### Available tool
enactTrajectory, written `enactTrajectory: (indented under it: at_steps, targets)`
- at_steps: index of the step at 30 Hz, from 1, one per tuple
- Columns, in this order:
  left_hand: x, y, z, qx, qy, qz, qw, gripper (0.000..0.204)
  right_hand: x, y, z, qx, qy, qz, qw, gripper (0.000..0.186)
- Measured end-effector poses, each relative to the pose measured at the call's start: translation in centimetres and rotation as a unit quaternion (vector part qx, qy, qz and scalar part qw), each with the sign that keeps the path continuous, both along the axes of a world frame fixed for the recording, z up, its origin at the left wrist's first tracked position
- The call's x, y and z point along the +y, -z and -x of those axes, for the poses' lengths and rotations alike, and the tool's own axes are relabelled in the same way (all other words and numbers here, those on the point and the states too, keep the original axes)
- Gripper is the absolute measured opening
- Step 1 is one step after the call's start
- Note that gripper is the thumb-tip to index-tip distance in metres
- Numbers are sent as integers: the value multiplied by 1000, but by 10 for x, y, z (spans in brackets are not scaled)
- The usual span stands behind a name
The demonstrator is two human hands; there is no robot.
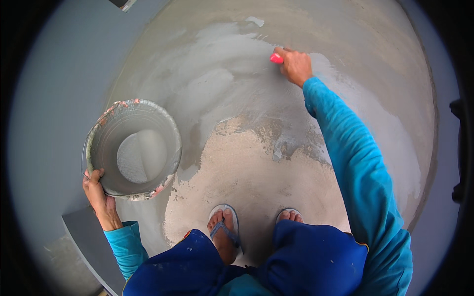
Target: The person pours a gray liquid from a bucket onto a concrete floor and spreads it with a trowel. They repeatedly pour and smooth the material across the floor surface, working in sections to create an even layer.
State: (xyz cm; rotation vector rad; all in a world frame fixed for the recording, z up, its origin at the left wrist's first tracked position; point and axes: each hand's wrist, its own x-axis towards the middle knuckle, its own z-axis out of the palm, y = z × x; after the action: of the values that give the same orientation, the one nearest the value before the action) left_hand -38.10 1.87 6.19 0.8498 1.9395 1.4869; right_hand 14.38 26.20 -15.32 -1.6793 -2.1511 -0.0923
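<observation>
Wet grey coating gleamed in smooth, streaky swirls, giving way to a matt, grainy, ragged-edged bare patch of floor. The bucket, apparently plastic, was crusted and rough along its rim, while the pale slurry inside looked smooth and creamy. A glossy red handle appeared to be plastic. Teal sleeves were of creased cloth, the blue shorts of smoother, speckled fabric; the sandals looked rubbery.
</observation>
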Motion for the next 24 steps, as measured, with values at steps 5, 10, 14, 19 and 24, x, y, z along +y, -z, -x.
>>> enactTrajectory:
  at_steps: [5,10,14,19,24]
  targets:
    - [-35,-28,12,19,-49,-4,999,29,-109,-8,193,150,-245,73,955,22]
    - [-48,-36,29,31,-67,-12,997,27,-131,-18,263,426,-334,324,776,16]
    - [-45,-24,58,25,-74,-20,997,26,-41,-7,198,452,-134,306,827,29]
    - [-44,-3,117,-2,-98,-18,995,26,60,4,128,218,10,61,974,27]
    - [-38,22,178,-12,-109,-7,994,25,68,-5,201,92,-78,24,992,17]
